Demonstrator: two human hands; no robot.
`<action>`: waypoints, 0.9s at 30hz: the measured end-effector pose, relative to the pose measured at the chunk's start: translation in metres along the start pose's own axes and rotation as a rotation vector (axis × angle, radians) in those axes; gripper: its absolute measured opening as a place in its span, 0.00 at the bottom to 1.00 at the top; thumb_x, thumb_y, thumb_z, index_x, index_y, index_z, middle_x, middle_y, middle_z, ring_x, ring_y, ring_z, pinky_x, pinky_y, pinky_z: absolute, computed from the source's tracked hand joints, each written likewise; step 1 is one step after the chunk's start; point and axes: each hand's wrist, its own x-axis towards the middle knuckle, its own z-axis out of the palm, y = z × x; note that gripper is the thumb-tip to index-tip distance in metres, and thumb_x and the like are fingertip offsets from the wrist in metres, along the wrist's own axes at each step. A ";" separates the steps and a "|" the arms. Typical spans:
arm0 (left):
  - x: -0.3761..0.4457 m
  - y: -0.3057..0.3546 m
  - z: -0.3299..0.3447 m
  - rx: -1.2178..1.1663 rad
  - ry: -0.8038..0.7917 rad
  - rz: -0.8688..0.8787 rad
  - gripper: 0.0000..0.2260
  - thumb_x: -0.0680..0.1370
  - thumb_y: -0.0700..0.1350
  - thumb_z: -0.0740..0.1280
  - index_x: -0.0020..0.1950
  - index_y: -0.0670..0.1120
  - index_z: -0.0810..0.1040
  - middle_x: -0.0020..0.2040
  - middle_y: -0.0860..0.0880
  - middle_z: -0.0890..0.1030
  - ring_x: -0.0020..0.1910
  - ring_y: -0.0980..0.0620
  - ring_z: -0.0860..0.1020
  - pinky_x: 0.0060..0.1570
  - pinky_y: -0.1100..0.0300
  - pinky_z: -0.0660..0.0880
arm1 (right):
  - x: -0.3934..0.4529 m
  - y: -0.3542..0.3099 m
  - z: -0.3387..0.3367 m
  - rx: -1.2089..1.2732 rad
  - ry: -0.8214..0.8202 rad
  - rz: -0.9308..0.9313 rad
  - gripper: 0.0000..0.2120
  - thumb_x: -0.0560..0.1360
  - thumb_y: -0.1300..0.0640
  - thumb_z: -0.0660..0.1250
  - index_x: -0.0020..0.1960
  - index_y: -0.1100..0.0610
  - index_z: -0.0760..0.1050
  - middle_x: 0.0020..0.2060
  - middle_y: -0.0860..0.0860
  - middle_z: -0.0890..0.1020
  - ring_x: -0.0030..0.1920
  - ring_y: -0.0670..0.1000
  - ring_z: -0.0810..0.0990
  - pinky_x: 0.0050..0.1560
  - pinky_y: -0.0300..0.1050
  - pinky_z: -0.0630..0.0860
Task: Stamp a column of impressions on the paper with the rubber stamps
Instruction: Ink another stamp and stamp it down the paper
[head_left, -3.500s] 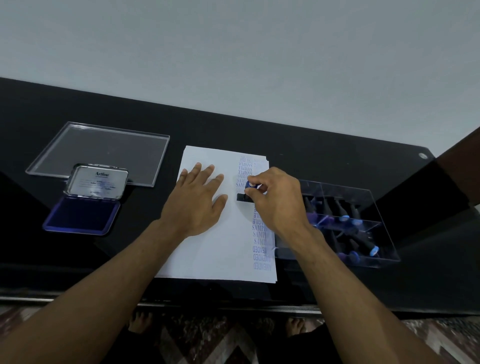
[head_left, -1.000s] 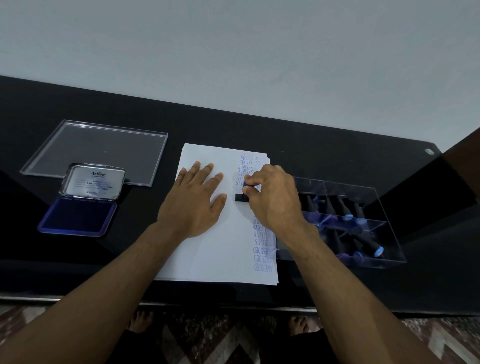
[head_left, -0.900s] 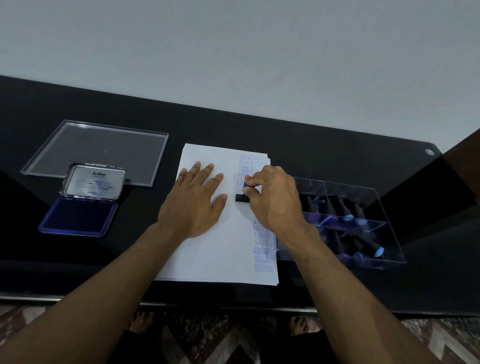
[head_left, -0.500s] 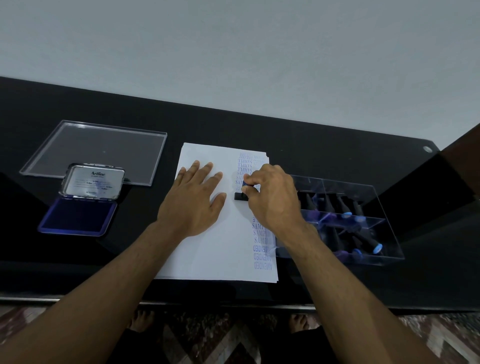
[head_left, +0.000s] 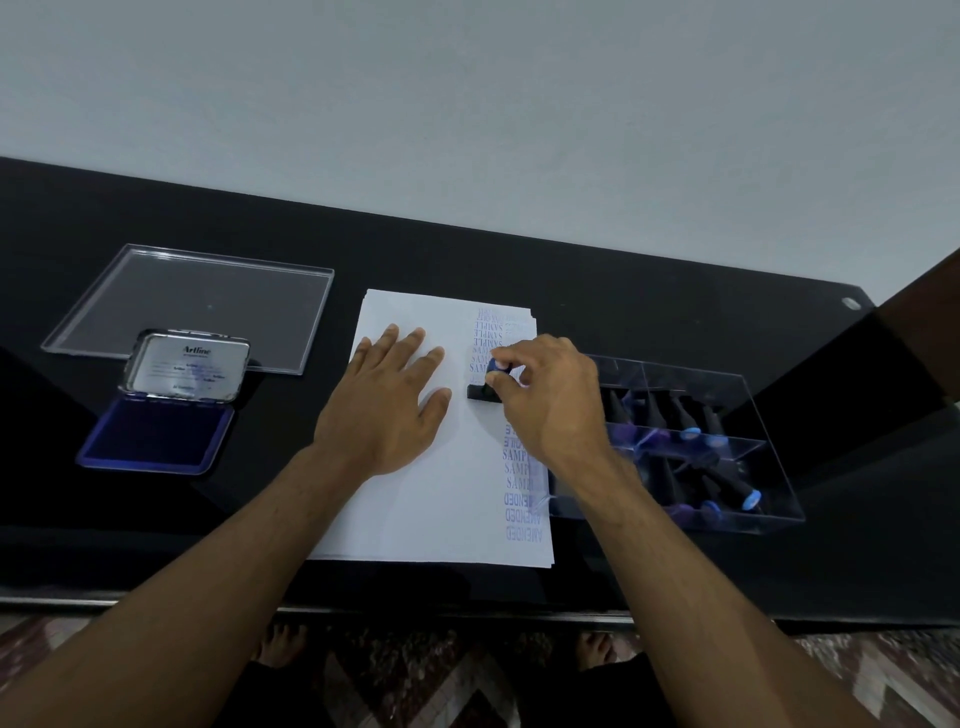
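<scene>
Clear box (head_left: 769, 410) at 3 o'clock holds spare stamps (head_left: 685, 431); open ink pad (head_left: 156, 431) at 9; right hand (head_left: 550, 400) pinches stamp (head_left: 485, 387) on paper (head_left: 415, 519); left hand (head_left: 387, 405) flat, fingers spread, beside it.

White paper (head_left: 415, 499) flat on a dark desk, with a column of blue SAMPLE and AMENDED impressions (head_left: 519, 483) near its right edge. Black rubber stamp (head_left: 480, 391), blue-topped, standing upright mid-column, seemingly touching the sheet.
</scene>
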 end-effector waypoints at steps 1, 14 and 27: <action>0.000 0.000 0.000 -0.003 0.004 0.002 0.34 0.79 0.65 0.43 0.80 0.51 0.63 0.82 0.47 0.58 0.82 0.46 0.51 0.78 0.48 0.46 | -0.003 0.001 -0.003 0.107 0.082 0.041 0.04 0.74 0.58 0.73 0.48 0.53 0.84 0.43 0.44 0.81 0.43 0.47 0.79 0.47 0.44 0.77; -0.001 -0.001 -0.001 0.001 -0.003 -0.002 0.33 0.79 0.64 0.44 0.80 0.51 0.63 0.82 0.47 0.59 0.82 0.45 0.51 0.79 0.46 0.48 | -0.014 0.007 -0.017 0.611 0.292 0.466 0.07 0.72 0.62 0.73 0.44 0.50 0.82 0.37 0.47 0.85 0.39 0.47 0.85 0.43 0.51 0.84; -0.001 0.003 -0.004 0.007 -0.022 -0.016 0.31 0.80 0.62 0.47 0.80 0.51 0.63 0.82 0.48 0.58 0.82 0.45 0.51 0.79 0.47 0.47 | -0.013 0.012 -0.019 0.686 0.270 0.490 0.06 0.72 0.61 0.73 0.46 0.51 0.82 0.38 0.49 0.85 0.38 0.49 0.85 0.44 0.54 0.83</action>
